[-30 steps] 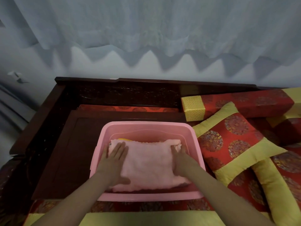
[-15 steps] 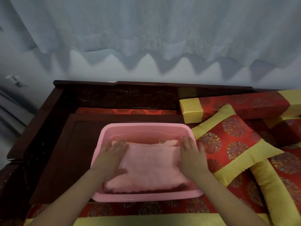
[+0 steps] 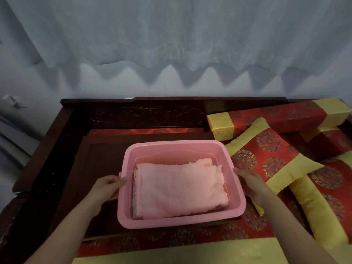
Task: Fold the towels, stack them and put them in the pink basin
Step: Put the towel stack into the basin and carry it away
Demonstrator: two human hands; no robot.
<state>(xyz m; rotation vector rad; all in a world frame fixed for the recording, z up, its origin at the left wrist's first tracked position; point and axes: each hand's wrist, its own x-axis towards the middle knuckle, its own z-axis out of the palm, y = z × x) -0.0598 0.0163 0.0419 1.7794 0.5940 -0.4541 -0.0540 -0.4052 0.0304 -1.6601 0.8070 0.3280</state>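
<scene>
Inside the pink rectangular plastic basin (image 3: 177, 222) sits a stack of folded towels (image 3: 179, 189), a fluffy pale-pink one topmost, a yellow edge beneath. On its left rim the left hand (image 3: 107, 186) curls its fingers; the right hand (image 3: 250, 181) touches the right rim, grasp unclear.

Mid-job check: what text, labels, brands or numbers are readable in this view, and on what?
No text can be read anywhere in this view.
pink basin: no label or brand shows.
pink towel: no tag shows.
red and gold cushion: round patterns, too blurred to tell whether they hold characters.
dark wooden backrest: carving too dim to read.
</scene>
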